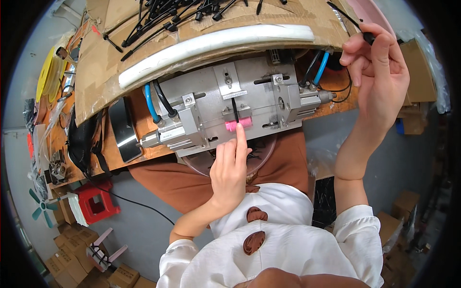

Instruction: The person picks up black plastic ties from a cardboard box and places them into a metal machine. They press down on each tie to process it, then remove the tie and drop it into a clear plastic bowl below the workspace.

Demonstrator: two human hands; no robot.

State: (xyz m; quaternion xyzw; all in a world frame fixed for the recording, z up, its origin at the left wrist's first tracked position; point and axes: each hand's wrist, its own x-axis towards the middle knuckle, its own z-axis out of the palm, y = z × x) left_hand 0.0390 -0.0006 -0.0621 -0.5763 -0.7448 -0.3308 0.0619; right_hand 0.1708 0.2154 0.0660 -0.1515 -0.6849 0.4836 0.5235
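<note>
I stand near the bench and see the left hand (229, 168) with its index finger stretched out, its tip at the lower end of a short black rod (235, 109) where this lies across a pink block (231, 126). The other fingers are curled, and I cannot tell if something is inside them. The rod is in the middle of a metal fixture (259, 108), between two pneumatic cylinders (175, 133) with blue tubes (322, 68).

The right hand (382, 72) is raised at the right side, with thumb and fingers pinching the thick end of a loose black rod (368, 38); its thin part points up and left, over the cardboard (98, 91). More black rods (158, 36) lie there in a heap.

Such a rod seems to me light, rather stiff, probably of smooth plastic, so it could roll a little between fingertips. I would hold it at the thick end, because the slim shaft might bend.
</note>
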